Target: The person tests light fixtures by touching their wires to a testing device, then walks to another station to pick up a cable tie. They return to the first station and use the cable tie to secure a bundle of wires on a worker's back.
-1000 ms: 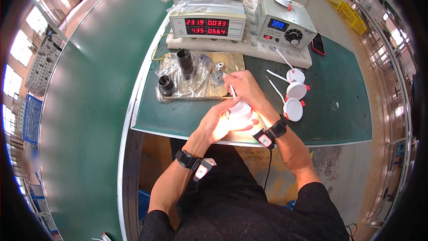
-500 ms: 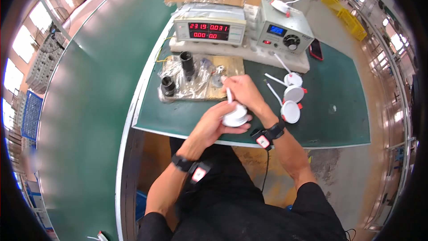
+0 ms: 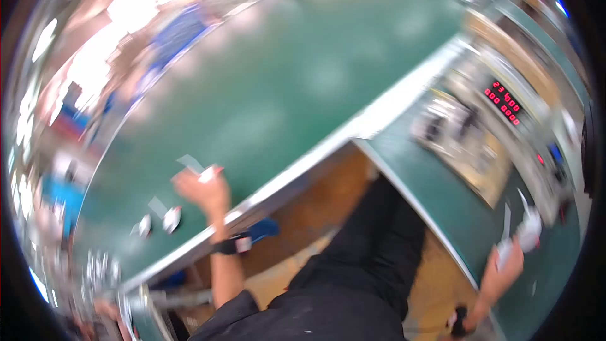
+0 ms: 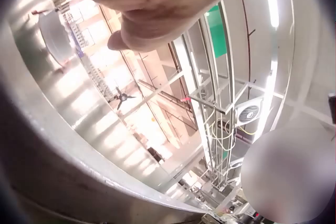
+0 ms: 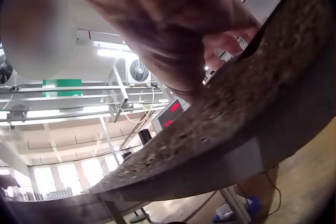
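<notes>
Over the long green bench, my left hand (image 3: 205, 191) holds a white round LED downlight (image 3: 208, 175) with a red clip, its cable a pale blur. In the left wrist view the fingers (image 4: 152, 8) fill the top, and the held lamp is hidden there. Two more downlights (image 3: 172, 220) lie on that bench nearby. At the right, my right hand (image 3: 504, 268) grips another white downlight (image 3: 503, 252) on the smaller table, its white cable pointing away. Beside it sit further white downlights (image 3: 530, 224). In the right wrist view the hand lies low at the table's edge.
A power meter (image 3: 505, 102) with red digits stands at the far right, partly behind a board (image 3: 489, 180) with black sockets and plastic film. A grey dial box (image 3: 555, 164) is next to it. The bench's metal edge (image 3: 353, 131) and a floor gap separate the two tables.
The view has swung left. My left hand has carried the downlight from the small table to the long bench; my right hand has left its cable and moved to the lamps on the right.
</notes>
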A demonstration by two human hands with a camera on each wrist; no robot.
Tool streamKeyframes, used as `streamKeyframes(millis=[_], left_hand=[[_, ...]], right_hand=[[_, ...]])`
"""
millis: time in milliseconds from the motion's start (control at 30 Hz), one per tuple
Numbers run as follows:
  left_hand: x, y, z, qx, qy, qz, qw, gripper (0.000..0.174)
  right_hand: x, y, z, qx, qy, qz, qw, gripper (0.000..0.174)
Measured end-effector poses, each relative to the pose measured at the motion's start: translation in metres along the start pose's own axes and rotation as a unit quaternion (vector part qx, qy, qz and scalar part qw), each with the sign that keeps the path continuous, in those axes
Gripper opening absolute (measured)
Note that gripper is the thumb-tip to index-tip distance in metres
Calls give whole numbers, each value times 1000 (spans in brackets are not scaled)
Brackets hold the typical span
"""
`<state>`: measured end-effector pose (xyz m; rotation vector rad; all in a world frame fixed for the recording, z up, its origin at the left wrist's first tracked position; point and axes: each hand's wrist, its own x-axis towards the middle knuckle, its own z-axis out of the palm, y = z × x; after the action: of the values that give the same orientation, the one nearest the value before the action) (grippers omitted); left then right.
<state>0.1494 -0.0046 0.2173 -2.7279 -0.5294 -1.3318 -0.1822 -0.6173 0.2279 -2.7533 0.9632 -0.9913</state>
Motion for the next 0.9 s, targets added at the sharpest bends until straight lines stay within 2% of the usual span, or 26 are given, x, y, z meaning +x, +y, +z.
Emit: streamKeyframes(millis=[33, 67, 100, 133, 167, 200, 233, 267, 300, 333, 367, 433, 467, 500, 567, 600, 700, 733, 767, 833, 900], left_hand=[[3, 33, -31, -112, 18, -45, 993, 78], [-6, 48, -38, -155, -21, -10, 988, 69], [-6, 88, -81, -282, -86, 6, 955, 53], [-10, 120, -105, -394, -170, 40, 902, 39], [-8, 149, -137, -564, -349, 49, 747, 33], [-26, 172, -148, -627, -426, 99, 645, 38], [-44, 196, -159, -668, -508, 133, 528, 43], [-60, 219, -177, -694, -549, 167, 436, 45], [-87, 243, -187, -714, -516, 217, 421, 44], [-95, 255, -193, -716, -567, 193, 359, 42], [-103, 267, -201, -709, -622, 178, 281, 41], [-97, 273, -214, -686, -693, 65, 213, 36], [-97, 276, -217, -707, -679, 46, 193, 33], [-97, 279, -216, -724, -664, 19, 186, 32], [-98, 283, -211, -719, -672, -25, 176, 32], [-98, 286, -210, -712, -675, -1, 193, 34], [-117, 304, -226, -657, -733, 74, 162, 35], [-125, 308, -231, -631, -754, 83, 164, 36], [-149, 314, -217, -623, -766, 79, 138, 38], [-144, 317, -219, -582, -770, 164, 204, 34], [-121, 316, -232, -622, -696, 239, 269, 31]], right_hand=[[-2, 23, 9, -29, 3, -87, 996, 51], [20, -21, -3, 20, 26, -100, 994, 39], [25, -66, -30, 53, 47, -106, 992, 30], [28, -89, -37, 217, -16, -27, 976, 33], [31, -107, -46, 364, -83, 59, 926, 35], [32, -116, -49, 497, -146, 147, 843, 37], [23, -97, -23, 669, -258, 175, 674, 54], [13, -116, -10, 746, -305, 168, 568, 61], [11, -134, -8, 764, -362, 188, 500, 57], [9, -158, -11, 759, -396, 140, 498, 56], [-12, -147, 4, 748, -376, 168, 520, 53], [-13, -163, -5, 746, -358, 218, 517, 48], [-5, -161, -16, 662, -354, 188, 634, 46], [5, -158, -22, 564, -358, 160, 727, 43], [28, -158, -33, 463, -222, 128, 849, 35], [39, -156, -39, 433, -178, 102, 878, 30], [60, -168, -47, 556, -226, 107, 793, 27], [67, -165, -47, 540, -275, 97, 789, 29], [70, -162, -45, 526, -327, 84, 781, 31], [67, -158, -43, 535, -308, 123, 778, 29], [61, -148, -40, 547, -284, 142, 775, 27]])
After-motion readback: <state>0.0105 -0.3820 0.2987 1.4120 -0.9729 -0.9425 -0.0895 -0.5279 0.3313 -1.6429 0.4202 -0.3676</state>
